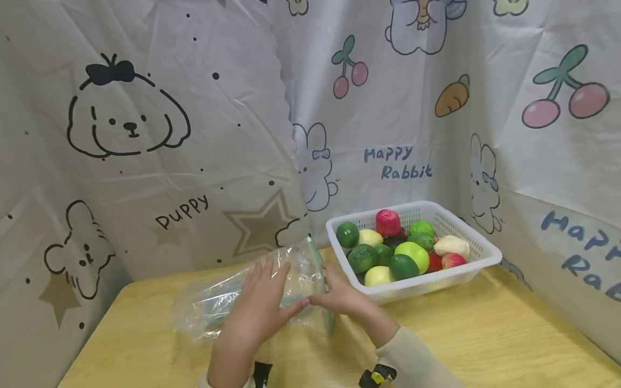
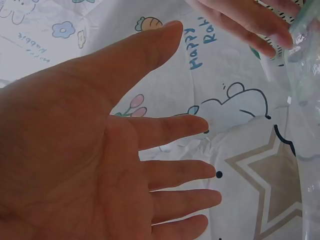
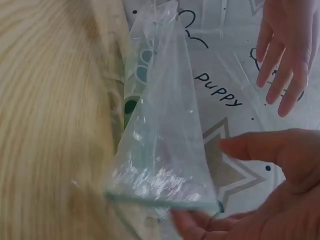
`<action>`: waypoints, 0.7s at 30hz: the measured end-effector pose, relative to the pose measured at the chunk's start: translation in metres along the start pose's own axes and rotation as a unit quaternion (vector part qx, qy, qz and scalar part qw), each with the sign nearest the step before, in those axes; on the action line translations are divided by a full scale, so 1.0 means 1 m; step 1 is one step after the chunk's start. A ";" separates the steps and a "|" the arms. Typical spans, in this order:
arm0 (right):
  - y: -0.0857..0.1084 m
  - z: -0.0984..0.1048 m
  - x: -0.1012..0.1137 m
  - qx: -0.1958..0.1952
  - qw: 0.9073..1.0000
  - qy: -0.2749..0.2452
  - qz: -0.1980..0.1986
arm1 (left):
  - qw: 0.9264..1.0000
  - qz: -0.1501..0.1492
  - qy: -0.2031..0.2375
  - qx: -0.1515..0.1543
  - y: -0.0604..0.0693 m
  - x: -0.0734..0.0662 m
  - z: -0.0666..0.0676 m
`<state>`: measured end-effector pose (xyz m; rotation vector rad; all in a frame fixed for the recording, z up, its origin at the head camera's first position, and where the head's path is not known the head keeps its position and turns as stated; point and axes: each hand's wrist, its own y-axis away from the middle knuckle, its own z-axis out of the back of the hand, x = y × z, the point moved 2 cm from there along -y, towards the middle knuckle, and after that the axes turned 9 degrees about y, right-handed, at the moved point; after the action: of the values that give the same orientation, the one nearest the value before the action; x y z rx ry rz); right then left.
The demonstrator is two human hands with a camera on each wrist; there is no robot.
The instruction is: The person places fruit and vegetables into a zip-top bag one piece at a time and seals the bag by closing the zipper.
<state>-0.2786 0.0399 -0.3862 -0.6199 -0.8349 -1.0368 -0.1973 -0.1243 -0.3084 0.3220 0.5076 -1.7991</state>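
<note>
Left grip (image 1: 262,300): unclosed, fingers extended. Right grip (image 1: 340,292): unclosed, thumb spread, fingers at green-edged, transparent, wrinkled bag (image 3: 167,145).

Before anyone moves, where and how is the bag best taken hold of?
Probably pinch the bag by its green edge, coming from the right, the basket side. That edge is a straight, narrow strip at the bag's end nearest the basket, while the clear body looks thin and wrinkled and would likely crumple if pinched.

White perforated basket (image 1: 432,284), red/green/pale produce (image 1: 411,256) inside, on wood-grain tabletop (image 1: 451,334). White cloth (image 1: 233,140) behind: puppy print (image 1: 130,127), cherry print (image 1: 588,101).
</note>
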 end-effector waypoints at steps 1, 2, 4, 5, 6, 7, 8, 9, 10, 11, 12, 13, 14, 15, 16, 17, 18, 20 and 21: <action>-0.001 0.000 -0.002 0.007 0.999 -0.035 -0.011 | 1.000 0.002 0.003 0.003 0.000 0.001 0.000; -0.002 -0.001 -0.003 0.014 0.998 -0.064 -0.020 | 1.000 0.004 0.005 0.004 0.000 0.001 -0.001; -0.004 0.000 -0.003 0.027 0.993 -0.108 -0.033 | 1.000 0.009 0.009 0.008 0.000 0.002 -0.001; -0.005 0.001 -0.002 0.031 0.991 -0.123 -0.032 | 1.000 0.010 0.011 0.009 -0.001 0.002 -0.001; -0.005 0.003 0.000 0.035 0.990 -0.136 -0.030 | 1.000 0.012 0.015 0.009 -0.001 0.002 -0.001; -0.005 0.004 0.002 0.040 0.988 -0.145 -0.022 | 1.000 0.014 0.020 0.010 -0.002 0.002 -0.001; -0.004 0.005 0.006 0.045 0.987 -0.150 -0.016 | 1.000 0.015 0.025 0.009 -0.002 0.001 -0.001; -0.002 0.006 0.009 0.050 0.987 -0.155 -0.009 | 0.999 0.016 0.031 0.008 -0.003 0.001 0.000; 0.000 0.008 0.014 0.058 0.985 -0.163 0.002 | 0.999 0.015 0.036 0.005 -0.003 0.001 0.000; 0.002 0.009 0.018 0.064 0.983 -0.169 0.013 | 0.999 0.014 0.042 0.001 -0.004 0.000 0.000; 0.005 0.010 0.023 0.073 0.982 -0.175 0.025 | 0.999 0.012 0.048 -0.006 -0.004 0.000 0.001; 0.007 0.011 0.028 0.082 0.980 -0.178 0.039 | 0.999 0.009 0.051 -0.013 -0.005 -0.001 0.001; 0.010 0.012 0.033 0.089 0.978 -0.180 0.052 | 0.998 0.008 0.053 -0.021 -0.005 -0.002 0.002; 0.013 0.013 0.039 0.096 0.977 -0.181 0.065 | 0.998 0.007 0.055 -0.028 -0.006 -0.002 0.003; 0.016 0.013 0.043 0.099 0.976 -0.176 0.078 | 0.998 0.006 0.055 -0.035 -0.006 -0.003 0.005; 0.019 0.013 0.047 0.102 0.976 -0.169 0.090 | 0.998 0.007 0.055 -0.042 -0.006 -0.004 0.006; 0.022 0.013 0.050 0.103 0.976 -0.160 0.103 | 0.997 0.005 0.054 -0.049 -0.006 -0.005 0.007; 0.027 0.012 0.057 0.106 0.976 -0.138 0.128 | 0.997 0.006 0.055 -0.059 -0.005 -0.007 0.009; 0.030 0.011 0.059 0.107 0.977 -0.125 0.136 | 0.996 0.005 0.057 -0.065 -0.004 -0.008 0.010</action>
<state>-0.2393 0.0314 -0.3321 -0.6672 -1.0347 -0.6166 -0.1989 -0.1219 -0.2950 0.3382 0.6985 -1.7351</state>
